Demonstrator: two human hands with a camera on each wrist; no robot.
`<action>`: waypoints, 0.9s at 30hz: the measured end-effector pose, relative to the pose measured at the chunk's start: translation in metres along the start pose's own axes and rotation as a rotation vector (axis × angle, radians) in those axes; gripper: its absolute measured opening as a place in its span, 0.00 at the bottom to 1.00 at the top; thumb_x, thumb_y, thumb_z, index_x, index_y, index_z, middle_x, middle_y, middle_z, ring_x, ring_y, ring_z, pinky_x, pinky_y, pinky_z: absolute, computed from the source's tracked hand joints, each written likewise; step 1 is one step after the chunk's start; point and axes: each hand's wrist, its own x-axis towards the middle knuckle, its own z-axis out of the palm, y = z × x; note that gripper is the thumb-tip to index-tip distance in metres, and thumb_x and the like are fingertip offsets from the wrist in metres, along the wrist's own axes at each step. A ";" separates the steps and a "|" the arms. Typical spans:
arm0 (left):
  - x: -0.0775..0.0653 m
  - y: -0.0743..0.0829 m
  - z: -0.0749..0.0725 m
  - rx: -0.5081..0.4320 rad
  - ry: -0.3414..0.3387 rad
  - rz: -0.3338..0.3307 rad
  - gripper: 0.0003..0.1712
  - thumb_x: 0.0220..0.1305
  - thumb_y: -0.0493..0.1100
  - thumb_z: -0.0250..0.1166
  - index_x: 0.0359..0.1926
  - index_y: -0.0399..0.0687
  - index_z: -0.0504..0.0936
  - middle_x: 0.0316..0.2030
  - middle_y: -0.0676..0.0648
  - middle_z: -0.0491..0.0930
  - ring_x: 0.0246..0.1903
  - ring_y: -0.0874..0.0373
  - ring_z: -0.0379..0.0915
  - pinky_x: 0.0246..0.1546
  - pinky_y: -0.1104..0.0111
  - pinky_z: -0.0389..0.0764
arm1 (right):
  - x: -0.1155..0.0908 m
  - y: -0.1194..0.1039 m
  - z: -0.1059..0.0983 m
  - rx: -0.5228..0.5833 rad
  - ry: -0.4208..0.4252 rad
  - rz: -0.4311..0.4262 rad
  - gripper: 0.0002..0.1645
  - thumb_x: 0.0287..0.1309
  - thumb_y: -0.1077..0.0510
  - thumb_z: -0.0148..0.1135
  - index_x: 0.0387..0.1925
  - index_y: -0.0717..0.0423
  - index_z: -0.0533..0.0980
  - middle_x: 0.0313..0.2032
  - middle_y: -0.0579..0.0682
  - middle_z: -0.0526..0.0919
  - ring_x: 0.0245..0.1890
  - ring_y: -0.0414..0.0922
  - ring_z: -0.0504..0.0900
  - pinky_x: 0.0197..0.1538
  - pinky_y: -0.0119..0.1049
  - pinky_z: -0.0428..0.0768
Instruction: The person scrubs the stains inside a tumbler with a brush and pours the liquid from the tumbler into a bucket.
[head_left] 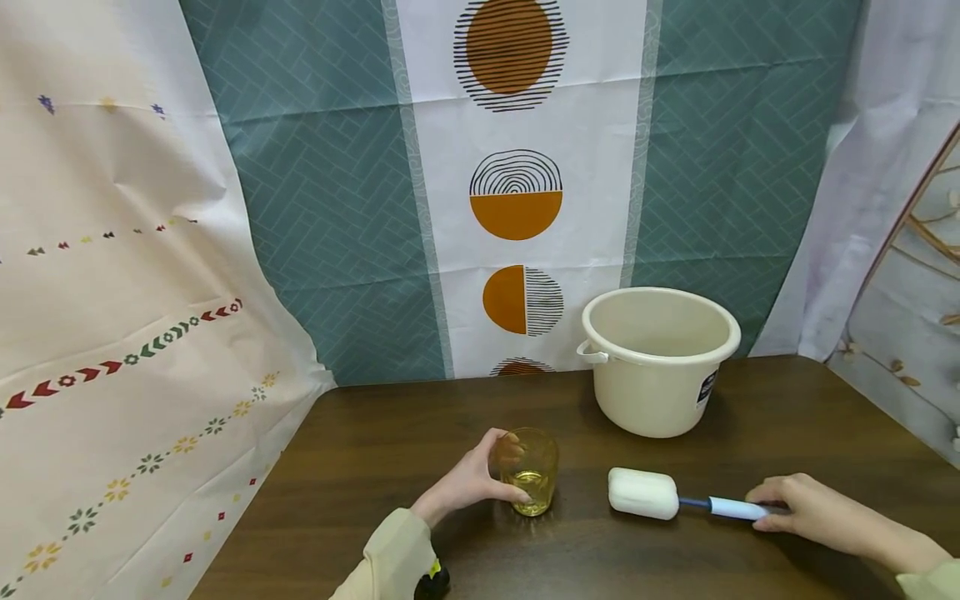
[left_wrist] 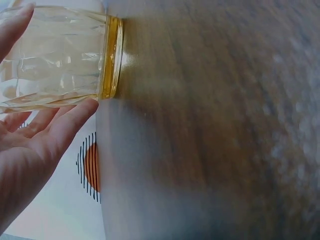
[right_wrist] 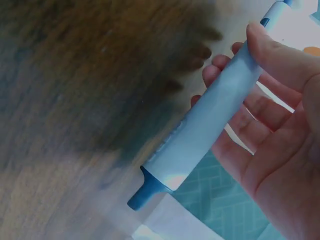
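A yellow-tinted drinking glass stands upright near the middle of the table, its thick base low against the wood in the left wrist view. My left hand grips it from the left, thumb on the near side and fingers round the far side. Over to the right, my right hand holds a sponge bottle brush by its pale blue handle. Its white sponge head points left toward the glass, apart from it. The right wrist view shows the thumb over the handle and fingertips beyond it.
A cream plastic bucket with a side handle stands at the back right, behind the brush. The dark wooden table meets a patterned cloth backdrop at its far edge. Another pale cloth hangs along the left.
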 end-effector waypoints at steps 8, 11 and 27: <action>0.001 -0.003 -0.001 -0.016 -0.010 0.016 0.39 0.45 0.42 0.73 0.56 0.43 0.61 0.51 0.42 0.70 0.51 0.50 0.66 0.47 0.64 0.67 | 0.002 -0.003 0.002 -0.045 0.003 0.013 0.08 0.45 0.57 0.68 0.29 0.54 0.78 0.30 0.30 0.69 0.25 0.29 0.65 0.21 0.30 0.66; 0.001 -0.003 0.000 -0.020 -0.014 0.023 0.39 0.45 0.43 0.73 0.56 0.44 0.61 0.51 0.42 0.70 0.51 0.50 0.66 0.47 0.65 0.67 | 0.001 -0.005 0.001 -0.055 -0.037 0.099 0.10 0.46 0.53 0.68 0.29 0.54 0.78 0.30 0.29 0.68 0.25 0.29 0.65 0.22 0.30 0.66; 0.001 -0.001 0.001 -0.012 -0.013 0.017 0.38 0.45 0.42 0.73 0.55 0.44 0.61 0.51 0.44 0.71 0.51 0.51 0.67 0.46 0.65 0.68 | -0.001 -0.016 -0.004 -0.149 -0.061 0.300 0.16 0.45 0.41 0.66 0.31 0.46 0.77 0.26 0.30 0.65 0.24 0.30 0.64 0.22 0.31 0.63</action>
